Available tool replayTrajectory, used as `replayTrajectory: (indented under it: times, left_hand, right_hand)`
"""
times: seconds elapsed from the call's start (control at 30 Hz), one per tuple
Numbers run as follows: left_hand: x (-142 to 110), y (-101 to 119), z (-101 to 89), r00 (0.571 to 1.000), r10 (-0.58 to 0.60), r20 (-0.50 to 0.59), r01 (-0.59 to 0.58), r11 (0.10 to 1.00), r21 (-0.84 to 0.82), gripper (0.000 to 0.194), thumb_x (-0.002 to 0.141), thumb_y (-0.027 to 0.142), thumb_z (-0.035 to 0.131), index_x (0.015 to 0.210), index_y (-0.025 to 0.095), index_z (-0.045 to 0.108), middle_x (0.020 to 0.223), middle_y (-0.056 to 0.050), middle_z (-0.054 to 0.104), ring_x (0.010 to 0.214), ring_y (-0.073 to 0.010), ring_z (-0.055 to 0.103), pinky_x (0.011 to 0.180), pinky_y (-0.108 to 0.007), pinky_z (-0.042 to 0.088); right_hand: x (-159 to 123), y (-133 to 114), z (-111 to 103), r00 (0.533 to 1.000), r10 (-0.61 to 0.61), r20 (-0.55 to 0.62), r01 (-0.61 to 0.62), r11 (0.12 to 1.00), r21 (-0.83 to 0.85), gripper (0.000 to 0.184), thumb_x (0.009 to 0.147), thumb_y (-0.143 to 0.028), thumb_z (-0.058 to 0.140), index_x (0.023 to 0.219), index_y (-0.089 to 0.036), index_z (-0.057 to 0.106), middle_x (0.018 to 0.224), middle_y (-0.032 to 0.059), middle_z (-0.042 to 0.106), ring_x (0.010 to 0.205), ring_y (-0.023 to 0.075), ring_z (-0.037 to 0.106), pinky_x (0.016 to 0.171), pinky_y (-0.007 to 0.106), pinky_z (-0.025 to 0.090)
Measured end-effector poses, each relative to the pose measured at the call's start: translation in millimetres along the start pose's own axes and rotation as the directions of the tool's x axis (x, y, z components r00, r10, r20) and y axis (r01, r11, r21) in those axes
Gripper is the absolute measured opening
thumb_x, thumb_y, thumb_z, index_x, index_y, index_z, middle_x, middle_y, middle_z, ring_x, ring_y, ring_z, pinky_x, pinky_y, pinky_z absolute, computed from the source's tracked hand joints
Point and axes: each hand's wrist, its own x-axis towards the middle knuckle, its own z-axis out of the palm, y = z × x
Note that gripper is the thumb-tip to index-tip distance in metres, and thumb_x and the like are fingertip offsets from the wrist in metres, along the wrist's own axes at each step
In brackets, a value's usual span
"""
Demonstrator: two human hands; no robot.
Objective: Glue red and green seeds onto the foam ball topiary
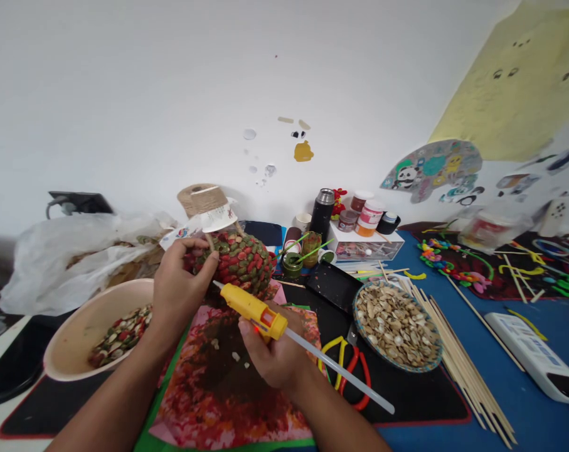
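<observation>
My right hand [284, 351] is wrapped round a yellow hot glue gun [249, 307]. A long clear glue stick [340, 370] sticks out of its back end, and a small red light glows on its body. The gun's nozzle points left, close to a rounded ball [241, 260] covered in overlapping red and green seed shells. At the left edge of that ball, my left hand [183, 276] pinches it beside a piece of twine [209, 242]. Under both hands lies a paint-stained pink sheet [275, 414] with a few pale bits on it.
A beige bowl [61, 342] of coloured shells stands left; a basket [359, 326] of plain shells is right. Pliers with yellow and red handles [366, 383] lie between. A twine spool [202, 199], black thermos [322, 213], paint jars [371, 216], wooden sticks [458, 358] and plastic bag [68, 251] surround.
</observation>
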Motion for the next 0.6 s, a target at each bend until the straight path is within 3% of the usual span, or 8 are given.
replayTrajectory:
  times: [0.27, 0.6]
  left_hand:
    - [3.2, 0.4, -3.1, 0.990, 0.132, 0.052, -0.131, 0.991, -0.018, 0.019, 0.098, 0.050, 0.072, 0.096, 0.032, 0.075, 0.108, -0.007, 0.082, 0.111, -0.0352, 0.075, 0.110, -0.054, 0.057]
    - [0.8, -4.3, -5.1, 0.984, 0.172, 0.047, -0.171, 0.985, -0.016, 0.023, 0.104, 0.050, 0.067, 0.098, 0.030, 0.078, 0.110, -0.007, 0.082, 0.111, -0.0342, 0.076, 0.105, -0.052, 0.057]
  right_hand:
    - [2.6, -2.3, -0.2, 0.999, -0.038, -0.022, 0.038, 0.999, 0.003, 0.041, 0.120, -0.041, 0.053, 0.086, -0.026, 0.067, 0.073, 0.0025, 0.075, 0.065, 0.0209, 0.075, 0.063, 0.031, 0.048]
    - [2.5, -2.8, -0.2, 0.999, -0.042, -0.022, 0.042, 0.999, -0.018, 0.041, 0.120, -0.042, 0.054, 0.085, -0.025, 0.069, 0.073, 0.0027, 0.076, 0.063, 0.0199, 0.073, 0.061, 0.030, 0.047]
